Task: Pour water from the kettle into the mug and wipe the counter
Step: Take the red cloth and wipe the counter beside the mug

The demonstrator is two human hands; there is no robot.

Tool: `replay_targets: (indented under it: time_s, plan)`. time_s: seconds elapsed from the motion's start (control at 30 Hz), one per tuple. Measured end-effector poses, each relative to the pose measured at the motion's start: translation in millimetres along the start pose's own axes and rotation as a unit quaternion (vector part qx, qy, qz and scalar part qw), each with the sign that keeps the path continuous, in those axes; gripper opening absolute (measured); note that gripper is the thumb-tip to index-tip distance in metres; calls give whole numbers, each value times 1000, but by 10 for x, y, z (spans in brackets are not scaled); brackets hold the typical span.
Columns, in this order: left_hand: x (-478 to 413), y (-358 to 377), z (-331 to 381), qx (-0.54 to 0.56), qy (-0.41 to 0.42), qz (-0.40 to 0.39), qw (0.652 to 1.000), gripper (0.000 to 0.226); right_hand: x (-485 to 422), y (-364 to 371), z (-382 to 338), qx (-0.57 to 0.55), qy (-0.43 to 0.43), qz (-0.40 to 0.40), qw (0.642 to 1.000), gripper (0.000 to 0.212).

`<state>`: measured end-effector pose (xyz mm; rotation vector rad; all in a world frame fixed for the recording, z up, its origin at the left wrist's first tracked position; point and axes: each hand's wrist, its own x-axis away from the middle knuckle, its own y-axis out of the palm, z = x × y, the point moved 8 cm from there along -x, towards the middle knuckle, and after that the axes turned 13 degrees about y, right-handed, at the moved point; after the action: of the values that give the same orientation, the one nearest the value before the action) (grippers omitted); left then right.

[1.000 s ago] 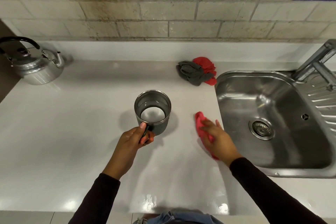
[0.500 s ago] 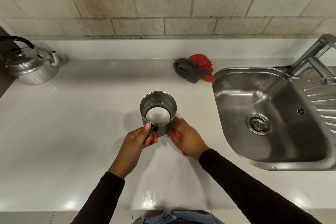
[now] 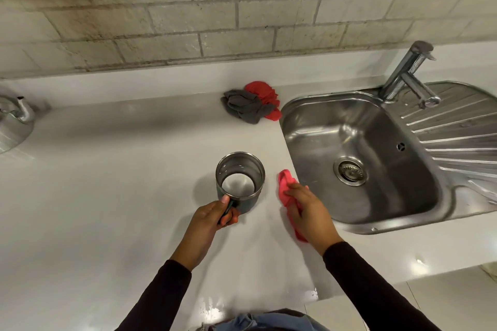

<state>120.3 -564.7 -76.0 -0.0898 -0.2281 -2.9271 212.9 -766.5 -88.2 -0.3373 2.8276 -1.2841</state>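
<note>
A dark mug (image 3: 240, 180) with a shiny steel inside stands upright on the white counter (image 3: 107, 196), water showing at its bottom. My left hand (image 3: 212, 216) grips the mug's handle. To the mug's right, my right hand (image 3: 306, 209) presses a pink cloth (image 3: 286, 188) flat on the counter close to the sink's rim. The metal kettle (image 3: 13, 123) sits at the far left edge of the view, only its spout and part of its body showing.
A steel sink (image 3: 357, 158) with a drain, a tap (image 3: 406, 75) and a ribbed draining board fills the right side. A bundle of grey and red cloths (image 3: 251, 105) lies at the back by the sink. A tiled wall rises behind the counter.
My right hand slid the pink cloth left up against the mug, then back right beside the sink. My left hand kept hold of the mug's handle. The view shifted right, cutting off most of the kettle.
</note>
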Motion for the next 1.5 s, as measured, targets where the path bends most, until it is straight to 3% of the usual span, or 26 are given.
replay_targets:
  time_s: [0.17,0.5,0.6,0.73,0.87,0.97,1.03,1.17,1.27,1.5]
  plan:
    - [-72,149,-145,12,-12,-16,1000,50,-124,-241,46,-29,48,58,997,33]
    - [-164,179,-232,13,-18,-45,999,49,-295,-458,-35,-50,44,75,995,28]
    - [-206,143,-208,-15,-23,-59,998,53,-414,-526,-208,-52,25,74,996,27]
    - [-237,-17,-179,-81,-29,-51,995,60,-739,-511,-482,-168,32,18,985,27]
    - [-330,-392,-86,-144,-12,56,988,46,-1221,-576,-888,-104,-34,27,994,30]
    - [-363,-558,37,-163,9,91,982,43,-1651,-523,-1189,-39,-87,25,995,31]
    - [-339,-631,111,-164,24,112,980,42,-1895,-410,-1352,-65,-100,-21,993,30]
    - [-229,-743,201,-173,28,167,970,43,-2375,-185,-1500,-48,-103,-11,994,27]
    - [-114,-788,208,-167,22,194,966,43,-2632,5,-1496,0,-84,-8,996,28]
    - [88,-871,86,-152,-3,230,961,39,-2830,427,-1438,186,-137,-39,972,27]
